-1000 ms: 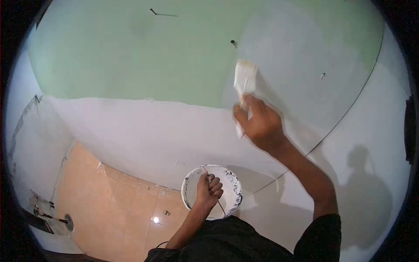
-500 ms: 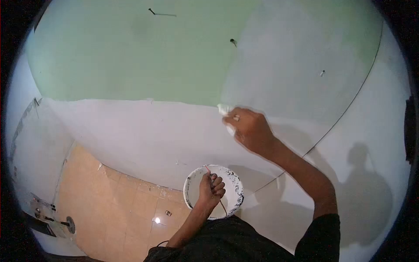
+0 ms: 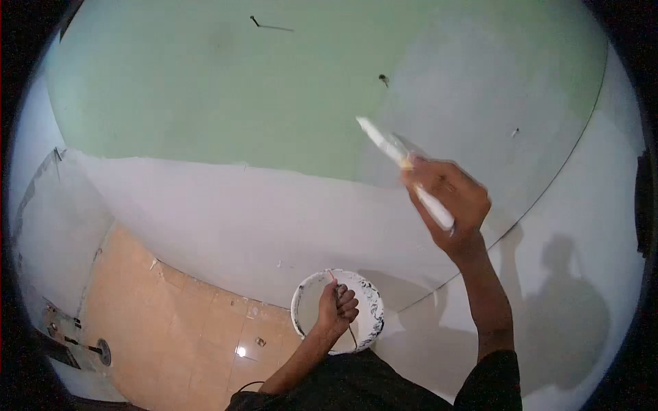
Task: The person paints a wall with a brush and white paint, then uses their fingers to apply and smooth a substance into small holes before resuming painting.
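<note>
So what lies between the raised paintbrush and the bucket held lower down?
In the head view, only bare white-painted wall lies between the paintbrush in the right hand and the bucket held by the left hand.

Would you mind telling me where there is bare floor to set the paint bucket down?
The orange tiled floor is bare between the wall's foot and the bucket, held by the left hand. It is crowded at the far left corner, around the drain and fittings.

Half-painted room: green wall (image 3: 205, 89), tiled floor (image 3: 185, 335)
</note>
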Tool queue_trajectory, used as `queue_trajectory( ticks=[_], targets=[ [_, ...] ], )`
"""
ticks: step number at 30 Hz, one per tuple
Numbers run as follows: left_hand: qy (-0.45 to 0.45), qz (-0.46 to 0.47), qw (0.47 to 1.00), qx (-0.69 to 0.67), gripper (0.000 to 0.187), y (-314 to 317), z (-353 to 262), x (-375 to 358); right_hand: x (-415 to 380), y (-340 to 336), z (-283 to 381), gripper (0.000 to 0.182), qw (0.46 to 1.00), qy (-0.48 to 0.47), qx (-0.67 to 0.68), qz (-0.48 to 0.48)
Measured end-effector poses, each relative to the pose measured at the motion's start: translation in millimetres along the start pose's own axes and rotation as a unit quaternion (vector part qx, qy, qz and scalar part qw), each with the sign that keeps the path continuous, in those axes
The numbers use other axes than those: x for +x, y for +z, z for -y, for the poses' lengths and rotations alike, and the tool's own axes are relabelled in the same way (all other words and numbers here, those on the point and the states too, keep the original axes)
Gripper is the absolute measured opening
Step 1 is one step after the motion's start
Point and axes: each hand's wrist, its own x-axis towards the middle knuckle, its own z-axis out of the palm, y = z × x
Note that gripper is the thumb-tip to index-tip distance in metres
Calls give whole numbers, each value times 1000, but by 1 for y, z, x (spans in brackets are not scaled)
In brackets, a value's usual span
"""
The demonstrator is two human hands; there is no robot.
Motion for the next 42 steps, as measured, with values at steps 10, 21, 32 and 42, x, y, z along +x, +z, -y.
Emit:
queue_trajectory(
  ticks=[10, 21, 32, 42],
  targets=[
    [-15, 40, 999, -24, 34, -10, 2, 1, 76, -41, -3, 17, 942, -220, -231, -105],
    [-14, 25, 999, -17, 39, -8, 3, 0, 10, 51, -14, 12, 898, -285, -334, 4],
    [-20, 10, 1000, -16, 40, -3, -2, -2, -9, 42, 14, 19, 986, -61, -22, 155],
    [-10, 8, 1000, -16, 37, 0, 0, -1, 164, -73, -30, 12, 990, -81, -97, -69]
  ],
)
